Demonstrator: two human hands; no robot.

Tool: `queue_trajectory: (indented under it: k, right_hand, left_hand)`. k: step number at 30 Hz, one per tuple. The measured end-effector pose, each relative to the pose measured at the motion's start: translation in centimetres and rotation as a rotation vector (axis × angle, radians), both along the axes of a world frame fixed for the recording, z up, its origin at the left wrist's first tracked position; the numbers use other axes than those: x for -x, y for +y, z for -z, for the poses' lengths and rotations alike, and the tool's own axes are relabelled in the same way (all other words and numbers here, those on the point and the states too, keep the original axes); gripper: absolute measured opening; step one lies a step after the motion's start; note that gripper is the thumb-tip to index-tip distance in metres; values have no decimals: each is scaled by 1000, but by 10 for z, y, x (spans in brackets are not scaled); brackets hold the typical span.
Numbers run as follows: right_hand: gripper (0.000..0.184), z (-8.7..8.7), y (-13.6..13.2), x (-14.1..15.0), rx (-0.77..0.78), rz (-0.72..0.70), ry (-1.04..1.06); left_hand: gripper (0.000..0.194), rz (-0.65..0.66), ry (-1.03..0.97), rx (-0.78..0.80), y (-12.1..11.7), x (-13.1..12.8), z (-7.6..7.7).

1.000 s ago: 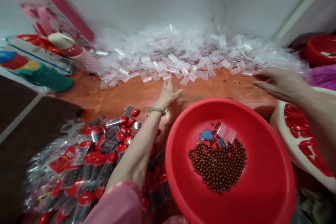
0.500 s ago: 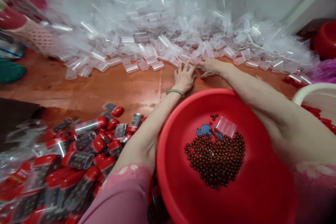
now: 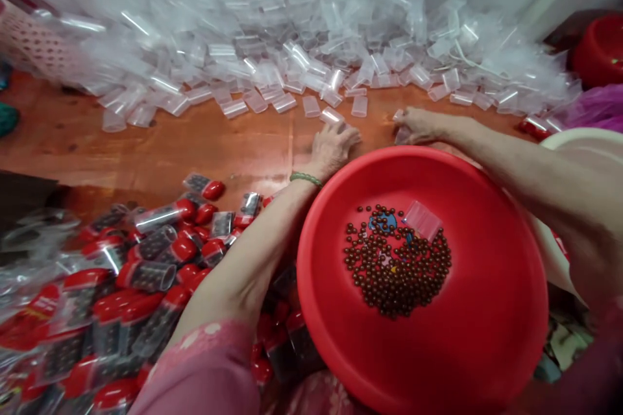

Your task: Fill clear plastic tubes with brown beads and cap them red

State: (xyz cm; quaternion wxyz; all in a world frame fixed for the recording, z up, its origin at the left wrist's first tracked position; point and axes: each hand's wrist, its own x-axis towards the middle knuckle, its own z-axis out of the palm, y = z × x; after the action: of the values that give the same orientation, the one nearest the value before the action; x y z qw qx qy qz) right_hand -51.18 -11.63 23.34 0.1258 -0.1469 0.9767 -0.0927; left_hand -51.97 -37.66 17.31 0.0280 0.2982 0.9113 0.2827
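Red plastic basin [image 3: 487, 337], round and shallow: just below the fingers of both hands, its floor bearing a loose mound of small brown beads [image 3: 396, 266] and one small clear zip bag [image 3: 422, 220]. Left hand [image 3: 333, 149], green beaded bracelet [image 3: 305, 177] at the wrist: fingers narrow, palm down, nothing visibly held; one short clear plastic tube [image 3: 331, 115] just beyond the fingertips. Right hand [image 3: 421, 126]: fingers narrow, curled against small clear tubes [image 3: 402, 124]; whether gripped, cannot tell. Ahead of the fingers: large heap of clear plastic tubes [image 3: 292, 58] on an orange wooden tabletop [image 3: 146, 149]. Below and left of the left fingers: pile of red-capped, dark-filled tubes [image 3: 150, 275].
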Motion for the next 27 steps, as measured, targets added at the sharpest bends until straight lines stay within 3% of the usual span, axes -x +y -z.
queue_trajectory:
  k: [3,5,6,7,9,12,15,18,20,24,27]
  right_hand:
    - [29,-48,1,-24,113,204,-19]
    - [33,-84,-3,-52,249,284,36]
    - [32,-100,-8,-68,460,324,81]
    - [33,-113,-13,-86,607,290,100]
    - [38,-127,-26,-122,649,165,50]
    - [36,-116,-43,-168,550,-2,-72]
    - [38,-85,-47,-191,555,26,-209]
    - [40,-57,-41,-193,567,84,-284]
    - [34,-44,-36,-191,458,58,-237]
    - [27,-32,-37,-193,192,-60,-157]
    - [25,-28,-45,-197,167,-139,-158]
  left_hand:
    - [33,-64,-78,-154,-7,9,-15]
    - [27,-132,-187,-477,-15,11,-34]
    - [26,-147,-189,-607,-19,8,-46]
    - [26,-112,-215,-675,-25,2,-60]
    - [28,-35,-231,-723,-37,-19,-91]
    - [27,154,-240,-701,-50,-71,-132]
    - [23,236,-291,-604,-50,-118,-150]
    - [18,340,-291,-490,-37,-135,-148]
    - [20,431,-244,-369,-26,-133,-140]
    - [19,430,-113,-57,-10,-128,-123]
    - [22,437,-28,134,-5,-129,-109]
